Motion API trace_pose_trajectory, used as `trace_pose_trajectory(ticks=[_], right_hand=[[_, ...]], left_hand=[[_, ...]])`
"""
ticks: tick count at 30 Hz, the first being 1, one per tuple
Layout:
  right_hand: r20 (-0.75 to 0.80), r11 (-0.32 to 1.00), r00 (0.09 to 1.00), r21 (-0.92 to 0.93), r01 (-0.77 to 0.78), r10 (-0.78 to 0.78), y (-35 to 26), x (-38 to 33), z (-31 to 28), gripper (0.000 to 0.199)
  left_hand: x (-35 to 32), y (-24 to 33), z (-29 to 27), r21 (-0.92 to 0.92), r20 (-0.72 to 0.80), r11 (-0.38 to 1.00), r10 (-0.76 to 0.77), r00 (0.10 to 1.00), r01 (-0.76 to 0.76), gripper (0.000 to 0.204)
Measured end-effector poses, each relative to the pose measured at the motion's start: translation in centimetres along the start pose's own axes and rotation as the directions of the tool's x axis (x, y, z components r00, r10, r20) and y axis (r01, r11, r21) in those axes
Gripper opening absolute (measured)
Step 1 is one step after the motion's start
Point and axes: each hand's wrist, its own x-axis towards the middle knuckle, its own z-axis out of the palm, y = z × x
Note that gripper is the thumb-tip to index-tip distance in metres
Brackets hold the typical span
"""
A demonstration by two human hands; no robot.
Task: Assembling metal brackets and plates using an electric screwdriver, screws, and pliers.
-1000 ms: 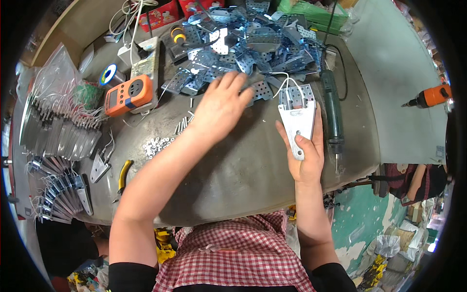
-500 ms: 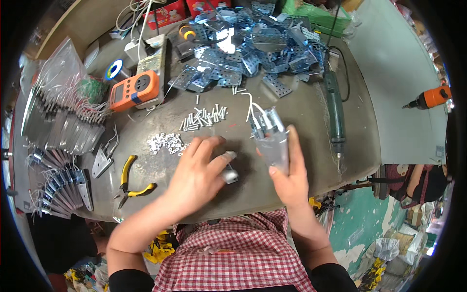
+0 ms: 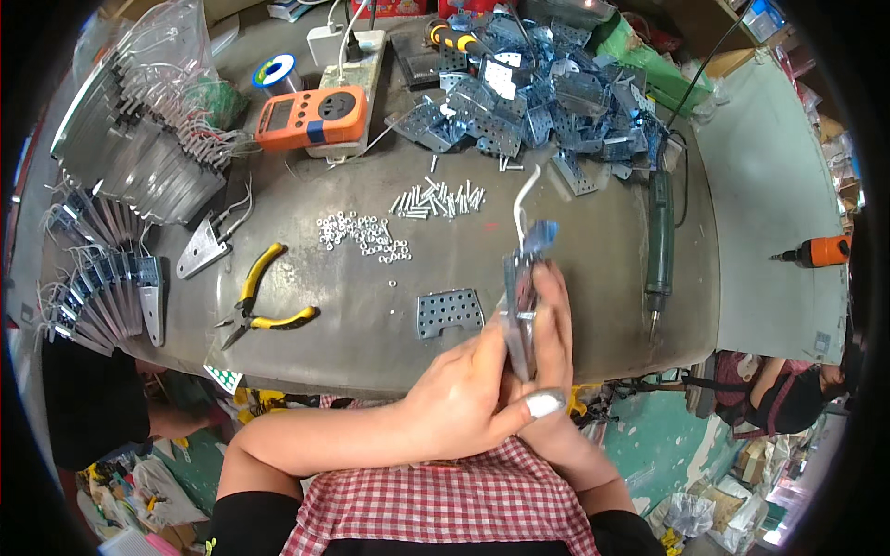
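In my right hand (image 3: 554, 320) is a flat metal part with white wires (image 3: 519, 324), held upright on its narrow edge, its wires pointing away from me. A bluish metal piece sticks out at its far end. My left hand (image 3: 464, 394) closes on the near end of the same part, its fingers partly hidden behind it. White wrapping covers one left fingertip. Just left of the part, a perforated metal plate (image 3: 450, 313) lies flat on the table. Beyond it are a heap of small nuts (image 3: 352, 232) and a pile of screws (image 3: 436, 198).
Yellow-handled pliers (image 3: 264, 296) lie at left, near stacked metal parts with wires (image 3: 139, 139). An orange meter (image 3: 312, 119) rests on a power strip. Perforated blue plates (image 3: 556, 93) are heaped at the back. A green electric screwdriver (image 3: 659, 232) lies at right.
My left hand has left the perforated plate and come right onto the wired part. My right hand has turned that part edge-on. The view has shifted, too.
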Motion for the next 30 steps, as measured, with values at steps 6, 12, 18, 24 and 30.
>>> trace_pose_trajectory(ticks=[6,12,18,24,30], right_hand=[[0.017,0.997,0.998,-0.029,0.065,-0.064,-0.1,-0.7,-0.1,0.052],[0.247,0.980,0.969,-0.194,0.040,0.009,-2.5,-1.5,2.7,0.071],[0.525,0.971,0.850,0.174,-0.161,0.047,-4.4,1.6,6.1,0.055],[0.681,0.957,0.687,0.072,0.280,-0.253,-2.3,7.7,14.9,0.058],[0.849,0.881,0.456,0.024,0.472,-0.267,-2.9,9.9,17.7,0.065]], left_hand=[[-1.0,0.1,0.1,-0.068,0.054,0.994,-0.085,0.995,0.089,0.060],[-3.2,-3.0,0.1,-0.631,-0.175,0.722,-0.488,0.855,0.284,0.045],[-10.2,-4.7,-4.6,-0.831,-0.348,0.533,-0.722,0.598,0.160,0.051],[-17.6,-5.6,-6.6,-0.855,-0.134,0.432,-0.719,0.682,0.287,0.051],[-19.3,-7.6,-6.9,-0.904,-0.061,0.333,-0.723,0.689,0.270,0.034]])
